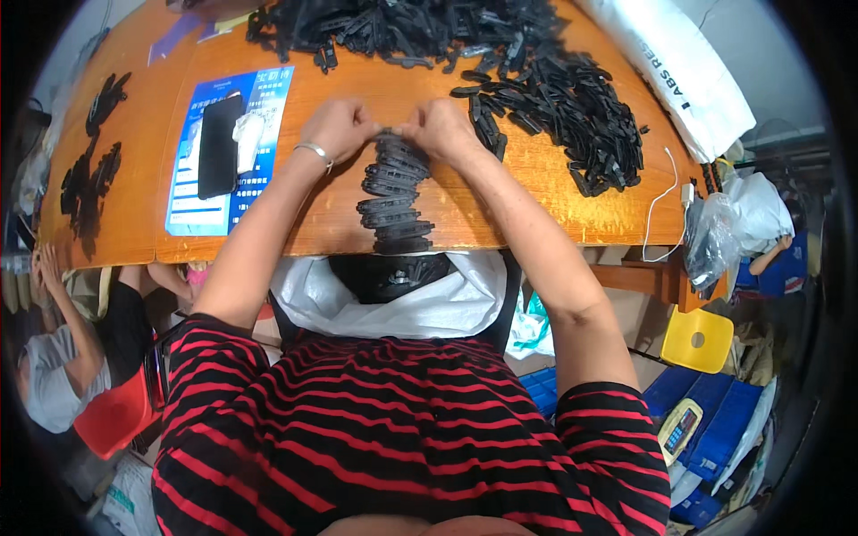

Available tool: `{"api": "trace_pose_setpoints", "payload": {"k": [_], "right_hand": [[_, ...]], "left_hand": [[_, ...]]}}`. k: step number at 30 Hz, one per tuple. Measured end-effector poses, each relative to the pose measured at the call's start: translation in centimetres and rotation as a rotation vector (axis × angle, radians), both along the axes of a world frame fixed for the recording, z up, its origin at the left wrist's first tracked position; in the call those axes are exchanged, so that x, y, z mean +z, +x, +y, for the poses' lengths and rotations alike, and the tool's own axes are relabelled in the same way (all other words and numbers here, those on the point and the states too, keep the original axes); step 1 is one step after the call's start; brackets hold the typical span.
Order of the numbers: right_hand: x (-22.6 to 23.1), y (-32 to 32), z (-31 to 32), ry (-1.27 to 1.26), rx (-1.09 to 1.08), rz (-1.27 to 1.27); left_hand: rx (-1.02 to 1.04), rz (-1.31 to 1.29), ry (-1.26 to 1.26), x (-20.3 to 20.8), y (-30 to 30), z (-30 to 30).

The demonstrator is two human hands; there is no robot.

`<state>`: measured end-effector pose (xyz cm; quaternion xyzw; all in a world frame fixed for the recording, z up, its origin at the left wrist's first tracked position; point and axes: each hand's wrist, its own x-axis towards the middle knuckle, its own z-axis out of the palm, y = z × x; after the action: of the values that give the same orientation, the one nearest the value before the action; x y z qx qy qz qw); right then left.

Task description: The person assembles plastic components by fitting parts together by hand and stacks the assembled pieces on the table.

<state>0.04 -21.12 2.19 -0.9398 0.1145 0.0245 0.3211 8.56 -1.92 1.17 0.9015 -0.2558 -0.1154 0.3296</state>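
A row of curved black plastic parts [393, 192], leaning against one another, runs from the table's near edge toward my hands. At its far end my left hand [338, 129] is closed in a pinch, with its fingertips at the left end of the farthest black part. My right hand [440, 129] pinches the same part from the right. The fingers partly cover that piece, so its exact shape is hidden. Just past my right hand lies a spread of loose slim black plastic parts [572, 116].
More black parts [384, 27] are heaped along the far side. A phone [219, 147] lies on a blue printed sheet [197, 219] at left, beyond it small black piles [89, 183]. A white sack [661, 71] lines the right edge. Below the near edge hangs an open white bag [308, 295].
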Motion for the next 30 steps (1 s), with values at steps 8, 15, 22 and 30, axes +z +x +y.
{"api": "trace_pose_setpoints", "payload": {"k": [8, 15, 22, 30], "right_hand": [[2.3, -0.1, -5.0, -0.362, -0.086, -0.272], [0.6, 2.7, -6.8, -0.606, 0.097, -0.181], [-0.5, 3.4, 0.2, -0.524, 0.237, -0.223], [-1.7, 2.8, 3.2, -0.280, 0.221, -0.403]], "left_hand": [[0.139, -0.268, -0.091, 0.0, 3.9, 3.0], [0.308, -0.405, 0.084, 0.0, 10.1, 2.0], [0.333, -0.368, 0.034, -0.7, 11.0, 0.6], [0.490, -0.156, 0.104, 0.1, 10.8, -0.9]]}}
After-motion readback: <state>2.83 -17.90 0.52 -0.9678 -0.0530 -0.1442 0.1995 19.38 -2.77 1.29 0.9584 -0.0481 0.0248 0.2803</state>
